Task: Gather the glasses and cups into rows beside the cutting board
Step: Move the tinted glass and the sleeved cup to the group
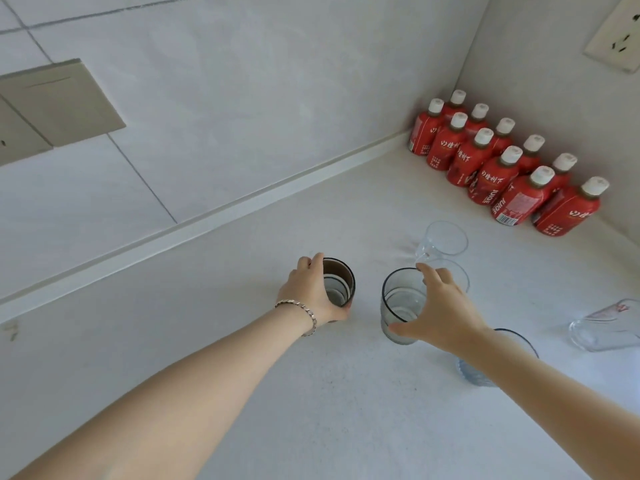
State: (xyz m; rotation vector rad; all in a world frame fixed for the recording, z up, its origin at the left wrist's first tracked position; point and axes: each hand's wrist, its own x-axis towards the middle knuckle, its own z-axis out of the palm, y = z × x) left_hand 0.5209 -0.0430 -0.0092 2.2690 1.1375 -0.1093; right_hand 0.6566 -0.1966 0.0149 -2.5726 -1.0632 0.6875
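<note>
The left hand (313,292) wraps around a dark cup (341,282) on the counter (311,393). The right hand (440,313) grips a clear glass (398,306) just beside it — fingers on the rim, thumb low.

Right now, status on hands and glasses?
Left hand gripping dark glass. Right hand gripping grey glass. Both upright on counter. Cutting board not in view.

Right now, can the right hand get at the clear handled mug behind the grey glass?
Probably yes, once freed. The right hand is gripping the grey glass; the handled mug stands upright just beyond its fingertips, with only bare counter and another clear glass's rim between.
</note>
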